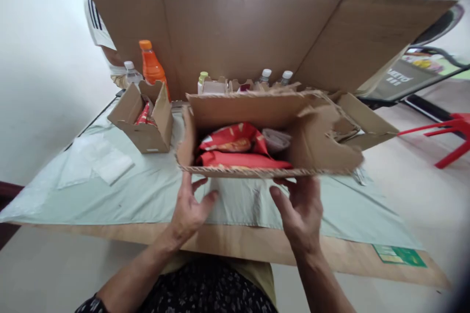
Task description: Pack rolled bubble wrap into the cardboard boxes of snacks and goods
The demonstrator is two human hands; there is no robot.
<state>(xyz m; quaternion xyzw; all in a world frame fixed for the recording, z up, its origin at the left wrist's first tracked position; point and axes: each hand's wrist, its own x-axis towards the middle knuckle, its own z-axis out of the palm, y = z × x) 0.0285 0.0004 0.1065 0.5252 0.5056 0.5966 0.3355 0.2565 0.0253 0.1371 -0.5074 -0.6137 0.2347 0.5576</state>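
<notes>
An open-topped cardboard box (249, 109) is held up in front of me, slightly blurred. My left hand (189, 212) grips it at the near left, and my right hand (303, 212) at the near right; the fingers run under the box, partly hidden, with both thumbs in sight. Inside the box lie red printed packets (238, 142) on the left and middle. A greyish-brown packet (276, 140) is tucked to their right. The right end wall has a ragged cut-out in its edge.
A smaller cardboard box (154, 129) with a red packet stands at left. Behind are an orange bottle (151, 64), clear bottles and a tall cardboard screen (242, 34). White plastic wrap (97, 159) lies on the pale green cloth (154, 195). A red stool (455, 129) stands at right.
</notes>
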